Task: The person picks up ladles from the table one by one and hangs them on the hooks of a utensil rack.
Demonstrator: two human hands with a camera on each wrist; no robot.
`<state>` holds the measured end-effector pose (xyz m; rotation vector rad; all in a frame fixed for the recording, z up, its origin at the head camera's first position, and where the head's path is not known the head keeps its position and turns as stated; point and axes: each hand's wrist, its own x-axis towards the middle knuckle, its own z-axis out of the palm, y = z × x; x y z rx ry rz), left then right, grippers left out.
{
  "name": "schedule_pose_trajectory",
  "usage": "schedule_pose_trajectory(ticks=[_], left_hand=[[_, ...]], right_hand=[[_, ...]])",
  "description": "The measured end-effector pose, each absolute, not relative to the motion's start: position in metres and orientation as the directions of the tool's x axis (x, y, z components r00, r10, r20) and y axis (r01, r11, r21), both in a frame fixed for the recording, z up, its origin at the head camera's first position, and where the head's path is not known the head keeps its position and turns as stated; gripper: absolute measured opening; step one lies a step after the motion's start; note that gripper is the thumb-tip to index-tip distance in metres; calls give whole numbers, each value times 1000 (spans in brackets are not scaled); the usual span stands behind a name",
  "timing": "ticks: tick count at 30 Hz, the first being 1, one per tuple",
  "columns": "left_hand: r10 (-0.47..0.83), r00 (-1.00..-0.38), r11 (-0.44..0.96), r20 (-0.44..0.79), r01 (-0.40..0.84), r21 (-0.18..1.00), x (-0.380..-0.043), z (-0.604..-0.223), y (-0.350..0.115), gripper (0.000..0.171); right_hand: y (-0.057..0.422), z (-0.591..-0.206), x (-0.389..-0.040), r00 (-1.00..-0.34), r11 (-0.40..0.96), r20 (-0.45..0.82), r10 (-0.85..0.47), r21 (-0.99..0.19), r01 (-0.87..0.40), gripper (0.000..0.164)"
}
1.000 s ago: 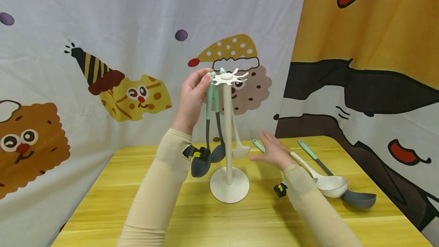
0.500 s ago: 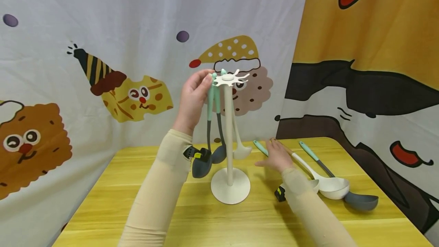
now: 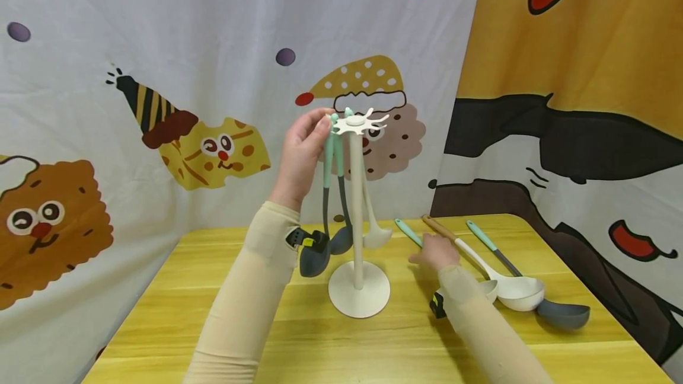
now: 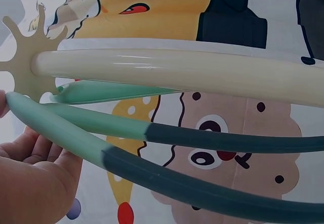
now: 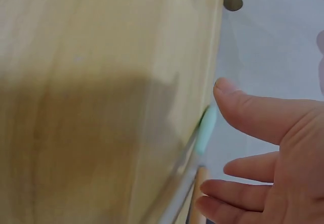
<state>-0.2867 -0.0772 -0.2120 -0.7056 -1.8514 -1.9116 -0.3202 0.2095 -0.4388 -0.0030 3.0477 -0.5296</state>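
Observation:
A cream utensil stand (image 3: 356,212) with a round base and a hooked top stands upright on the table. My left hand (image 3: 303,150) pinches the top end of a mint-handled grey spoon (image 4: 136,176) right at the hooks. Beside it hang another mint-and-grey utensil (image 4: 202,137) and a pale ladle (image 3: 376,236). My right hand (image 3: 439,252) is low over a mint-handled utensil (image 3: 408,232) lying on the table, whose far part is hidden under the hand and wrist. In the right wrist view, thumb and fingers are spread, with the mint handle end between them and the tabletop.
Right of the right hand lie a white ladle (image 3: 516,293) with a brown handle and a grey ladle (image 3: 562,314) with a mint handle. Both rest on the wooden table (image 3: 256,319). Behind the table's back edge hangs a printed curtain (image 3: 235,34).
My right hand has come down and slightly to the right, over the mint-handled utensil on the table. The left hand keeps its hold at the stand's top.

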Motion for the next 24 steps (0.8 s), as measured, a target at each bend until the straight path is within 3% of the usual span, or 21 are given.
schedule_pose_trajectory(ticks=[5,16,24], left_hand=[[67,-802,-59,593,590,805,-286,-212,-77,37],[63,-804,-54,591,589,806,-287,-213,-77,40],[65,-804,-42,591,590,807,-286,-212,-77,39]], right_hand=[[211,-443,-319,-997,940,-78,23,-337,49,39],[214,-451,-324,-996,957,-70,53,-280,70,16],[218,-453,-324,-998,965,-41,37,-259,46,14]])
